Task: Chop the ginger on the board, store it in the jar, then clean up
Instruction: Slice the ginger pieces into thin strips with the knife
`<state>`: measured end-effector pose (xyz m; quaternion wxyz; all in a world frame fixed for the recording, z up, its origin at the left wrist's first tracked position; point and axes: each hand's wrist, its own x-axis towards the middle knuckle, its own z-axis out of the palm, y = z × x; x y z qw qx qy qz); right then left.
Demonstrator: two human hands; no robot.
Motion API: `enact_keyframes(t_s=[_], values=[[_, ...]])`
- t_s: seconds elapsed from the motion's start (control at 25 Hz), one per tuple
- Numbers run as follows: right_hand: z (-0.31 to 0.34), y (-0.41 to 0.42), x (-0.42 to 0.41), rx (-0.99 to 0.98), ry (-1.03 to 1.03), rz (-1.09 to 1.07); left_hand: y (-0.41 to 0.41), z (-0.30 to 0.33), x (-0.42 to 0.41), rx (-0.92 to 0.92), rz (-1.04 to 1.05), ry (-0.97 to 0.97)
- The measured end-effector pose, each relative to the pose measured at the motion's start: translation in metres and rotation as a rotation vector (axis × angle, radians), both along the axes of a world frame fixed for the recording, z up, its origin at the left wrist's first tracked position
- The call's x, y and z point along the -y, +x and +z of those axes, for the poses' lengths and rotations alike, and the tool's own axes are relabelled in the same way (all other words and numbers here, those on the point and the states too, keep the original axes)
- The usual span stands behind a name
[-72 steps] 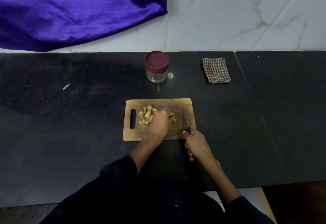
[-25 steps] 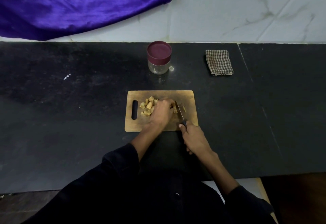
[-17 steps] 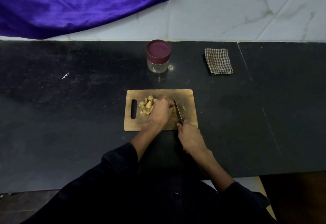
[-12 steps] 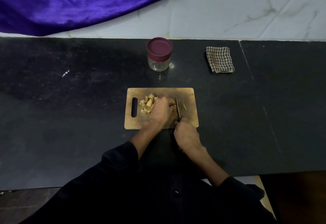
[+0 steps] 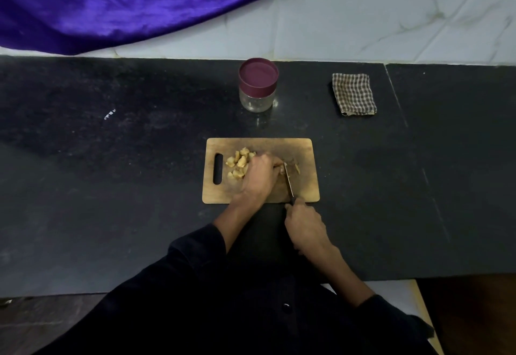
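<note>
A wooden cutting board with a handle slot lies on the black counter. A pile of chopped ginger pieces sits on its left half. My left hand presses down on an uncut piece of ginger in the board's middle; the piece is mostly hidden under my fingers. My right hand grips the dark handle of a knife, whose blade rests on the board just right of my left fingertips. A few thin slices lie right of the blade. A glass jar with a maroon lid stands behind the board, closed.
A folded checked cloth lies at the back right of the counter. A purple fabric hangs over the marble wall at the upper left. The counter's front edge runs just before my body.
My right hand has drawn the knife back and forth beside my left fingertips, cutting slices. My left hand has stayed on the ginger. The camera view has tilted slightly.
</note>
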<state>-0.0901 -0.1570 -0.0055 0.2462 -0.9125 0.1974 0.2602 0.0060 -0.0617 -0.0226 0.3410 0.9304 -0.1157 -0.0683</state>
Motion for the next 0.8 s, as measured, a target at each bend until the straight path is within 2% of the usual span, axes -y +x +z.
enact_keyframes(t_s=[0.24, 0.56, 0.8], values=[[0.002, 0.009, 0.008, 0.069, 0.061, -0.086, 0.002, 0.0, -0.003, -0.009, -0.001, 0.004], [0.012, 0.016, 0.002, 0.057, 0.136, -0.05, 0.006, -0.002, -0.002, -0.04, -0.003, 0.005], [0.012, 0.02, 0.004, 0.023, 0.105, -0.019, 0.008, -0.007, -0.002, -0.075, 0.029, -0.027]])
